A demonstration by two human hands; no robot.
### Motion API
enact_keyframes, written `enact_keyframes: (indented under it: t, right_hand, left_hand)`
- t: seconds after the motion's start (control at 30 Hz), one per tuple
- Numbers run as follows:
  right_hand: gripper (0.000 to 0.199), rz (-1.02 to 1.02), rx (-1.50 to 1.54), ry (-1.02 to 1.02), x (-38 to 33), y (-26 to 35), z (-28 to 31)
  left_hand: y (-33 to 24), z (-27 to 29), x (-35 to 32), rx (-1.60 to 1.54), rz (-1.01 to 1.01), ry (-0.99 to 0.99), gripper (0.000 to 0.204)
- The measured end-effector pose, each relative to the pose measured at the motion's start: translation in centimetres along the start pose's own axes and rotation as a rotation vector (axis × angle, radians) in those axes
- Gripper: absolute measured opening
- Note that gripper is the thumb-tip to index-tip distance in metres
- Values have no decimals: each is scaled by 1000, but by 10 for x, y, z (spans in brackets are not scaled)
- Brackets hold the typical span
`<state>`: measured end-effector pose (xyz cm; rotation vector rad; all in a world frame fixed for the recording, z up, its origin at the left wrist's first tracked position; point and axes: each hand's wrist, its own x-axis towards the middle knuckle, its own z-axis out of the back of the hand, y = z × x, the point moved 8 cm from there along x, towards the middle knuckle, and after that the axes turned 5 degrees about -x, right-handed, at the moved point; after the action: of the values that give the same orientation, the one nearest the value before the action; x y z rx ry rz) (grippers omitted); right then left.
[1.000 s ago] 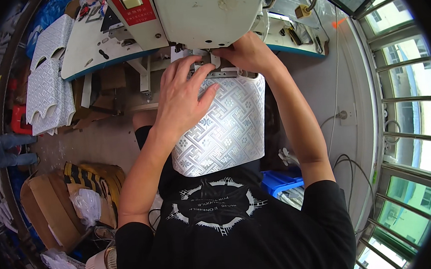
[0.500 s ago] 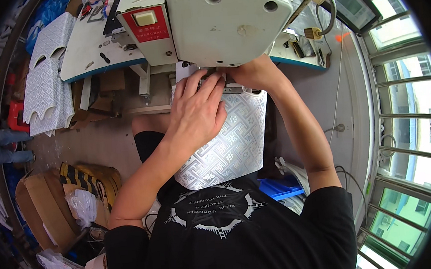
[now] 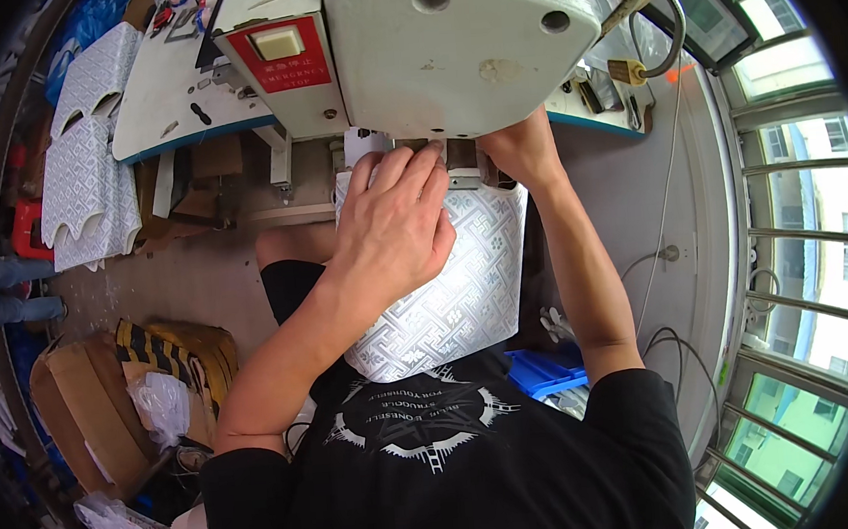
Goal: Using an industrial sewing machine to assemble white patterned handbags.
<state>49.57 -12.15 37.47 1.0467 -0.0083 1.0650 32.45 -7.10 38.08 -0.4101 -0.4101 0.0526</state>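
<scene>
My left hand (image 3: pixel 394 222) lies over the top of a white and silver patterned panel (image 3: pixel 456 297), fingers stretched forward and close together. Its fingertips reach the working area just below the head of a large pale machine (image 3: pixel 459 56). The panel hangs from there down toward my lap. My right hand (image 3: pixel 522 148) is at the panel's upper right, next to a small metal part (image 3: pixel 464 177); its fingers disappear behind the machine head, so what they touch is hidden. A small white piece (image 3: pixel 361 143) shows beyond my left fingertips.
Stacked patterned panels (image 3: pixel 92 189) rest left of the white table (image 3: pixel 154 126), which carries small tools. On the floor at left are a cardboard box (image 3: pixel 86 416) and a striped sack (image 3: pixel 190 359). A blue tray (image 3: pixel 547 369) sits by my right side. A flexible hose (image 3: pixel 667 12) hangs at right.
My right hand has drawn slightly further behind the machine head, its forearm shifting left. My left hand stays on the panel, its fingers a little lower. The panel's lower edge has dropped slightly.
</scene>
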Motion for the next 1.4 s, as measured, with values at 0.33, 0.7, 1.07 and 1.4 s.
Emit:
enact_keyframes:
  t: [0.33, 0.7, 1.07, 1.4]
  right_hand:
    - [29, 76, -350, 361, 2, 2, -24]
    - [29, -28, -112, 346, 7, 11, -22]
    - [28, 54, -298, 412, 8, 6, -27]
    - [26, 144, -303, 362, 3, 8, -31]
  left_hand:
    - [8, 2, -8, -95, 33, -48, 52]
    - [12, 4, -9, -55, 55, -69, 54]
    - [27, 5, -11, -158, 57, -60, 52]
    - [27, 6, -6, -77, 77, -138, 49]
